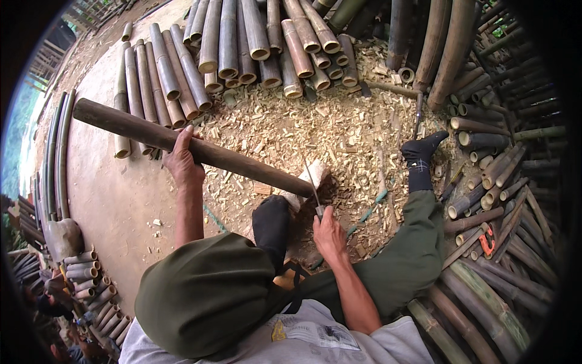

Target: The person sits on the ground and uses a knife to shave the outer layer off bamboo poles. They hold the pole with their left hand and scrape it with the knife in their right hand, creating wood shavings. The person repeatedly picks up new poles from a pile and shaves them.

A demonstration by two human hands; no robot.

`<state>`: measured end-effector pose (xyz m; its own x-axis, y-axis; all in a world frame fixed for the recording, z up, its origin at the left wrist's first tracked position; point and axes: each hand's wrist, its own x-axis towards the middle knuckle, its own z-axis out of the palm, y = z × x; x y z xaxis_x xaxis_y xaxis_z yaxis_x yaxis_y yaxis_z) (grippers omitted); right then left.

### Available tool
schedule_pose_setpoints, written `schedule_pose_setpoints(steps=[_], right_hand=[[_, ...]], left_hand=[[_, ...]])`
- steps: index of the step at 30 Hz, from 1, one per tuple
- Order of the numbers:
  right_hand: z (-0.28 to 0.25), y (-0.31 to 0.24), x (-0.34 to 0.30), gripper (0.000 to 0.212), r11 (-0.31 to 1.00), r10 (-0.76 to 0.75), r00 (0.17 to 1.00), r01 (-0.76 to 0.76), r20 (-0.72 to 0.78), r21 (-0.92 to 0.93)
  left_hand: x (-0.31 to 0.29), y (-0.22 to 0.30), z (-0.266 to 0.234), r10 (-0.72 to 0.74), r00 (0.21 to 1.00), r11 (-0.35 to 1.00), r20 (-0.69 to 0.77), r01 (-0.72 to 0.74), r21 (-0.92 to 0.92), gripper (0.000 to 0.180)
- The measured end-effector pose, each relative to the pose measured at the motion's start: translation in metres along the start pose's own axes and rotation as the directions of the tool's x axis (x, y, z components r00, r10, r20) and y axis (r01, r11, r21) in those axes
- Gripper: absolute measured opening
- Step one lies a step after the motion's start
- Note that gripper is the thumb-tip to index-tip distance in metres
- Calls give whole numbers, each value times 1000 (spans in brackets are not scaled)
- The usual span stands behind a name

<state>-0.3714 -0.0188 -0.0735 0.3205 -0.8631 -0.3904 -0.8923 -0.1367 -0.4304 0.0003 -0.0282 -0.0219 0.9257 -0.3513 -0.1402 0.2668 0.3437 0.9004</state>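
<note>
A long dark bamboo pole (236,164) slants from the upper left down to the middle. My left hand (183,159) is closed around it, partway along. Its near end rests against a pale, chipped block (316,171) on the ground. My right hand (329,232) grips the handle of a knife (314,188), whose thin blade shows nearly edge-on beside that end of the pole. Whether the blade touches the bamboo I cannot tell. My dark-socked foot (270,224) sits just short of the block, and my other foot (422,151) stretches out to the right.
Wood chips (357,127) cover the ground ahead. Cut bamboo lengths (227,42) lie in a pile at the far side; more bamboo (485,158) is stacked along the right, with an orange-handled tool (487,239) on it. People (54,297) sit at the lower left beside stacked bamboo pieces (85,276).
</note>
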Motion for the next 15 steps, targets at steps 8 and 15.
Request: schedule_pose_setpoints(steps=[8, 15], right_hand=[[-68, -54, -21, 30, 909, -211, 930, 300, -302, 289], [-24, -18, 1, 31, 997, -20, 999, 17, 43, 76]], left_hand=[[-7, 8, -2, 35, 999, 999, 37, -35, -8, 34], [-22, 17, -1, 41, 996, 999, 78, -40, -19, 33]])
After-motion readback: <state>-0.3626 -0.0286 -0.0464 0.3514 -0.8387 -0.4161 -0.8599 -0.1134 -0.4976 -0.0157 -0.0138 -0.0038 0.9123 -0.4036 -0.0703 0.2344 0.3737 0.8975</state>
